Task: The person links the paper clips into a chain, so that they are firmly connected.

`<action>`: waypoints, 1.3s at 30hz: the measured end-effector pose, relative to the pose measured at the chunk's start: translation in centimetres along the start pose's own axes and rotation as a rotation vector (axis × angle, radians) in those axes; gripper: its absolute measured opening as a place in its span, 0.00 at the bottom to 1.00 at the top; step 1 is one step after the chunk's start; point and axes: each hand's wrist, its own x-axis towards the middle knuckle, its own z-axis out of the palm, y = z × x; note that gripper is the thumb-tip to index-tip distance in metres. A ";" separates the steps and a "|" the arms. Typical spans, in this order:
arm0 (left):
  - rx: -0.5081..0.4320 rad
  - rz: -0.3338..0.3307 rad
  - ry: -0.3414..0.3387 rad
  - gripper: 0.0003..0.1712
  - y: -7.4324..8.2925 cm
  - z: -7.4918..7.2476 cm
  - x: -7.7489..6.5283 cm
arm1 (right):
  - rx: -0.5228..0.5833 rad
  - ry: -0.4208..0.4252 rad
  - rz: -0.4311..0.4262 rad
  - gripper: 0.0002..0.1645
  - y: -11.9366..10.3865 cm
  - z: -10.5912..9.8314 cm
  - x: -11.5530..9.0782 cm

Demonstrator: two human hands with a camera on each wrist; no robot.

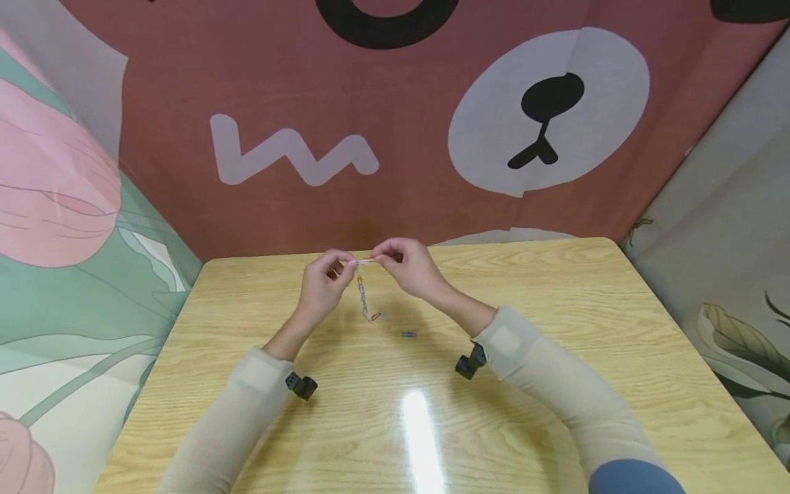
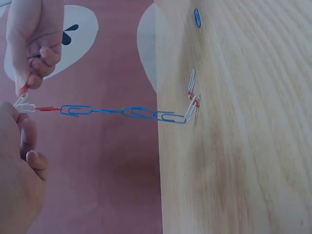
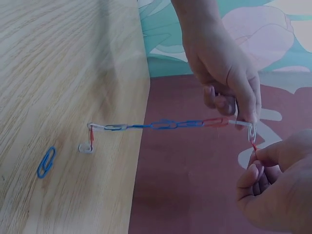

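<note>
A chain of linked paper clips in white, red and blue hangs down from my left hand. Thumb and fingers of that hand pinch the chain's top end, at a white paper clip. Close beside it, my right hand pinches a red paper clip that meets the white one; whether the two are linked I cannot tell. Below the white clip come a red clip, then several blue ones. The chain's lower end, with white and red clips, rests on the table.
A single blue paper clip lies loose on the wooden table, right of the chain's lower end in the head view. Behind the table's far edge hangs a reddish printed cloth. Each wrist carries a small black camera.
</note>
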 end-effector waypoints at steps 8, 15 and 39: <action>-0.021 0.047 0.012 0.03 2.3 -0.8 -0.2 | -0.013 -0.010 0.021 0.07 0.4 -0.3 0.0; -0.016 0.011 -0.024 0.02 1.9 -0.8 -0.5 | -0.015 0.001 0.025 0.08 0.4 -0.3 -0.1; -0.079 -0.050 -0.092 0.07 2.3 0.0 0.1 | -0.033 0.046 -0.015 0.08 0.2 -0.1 -0.1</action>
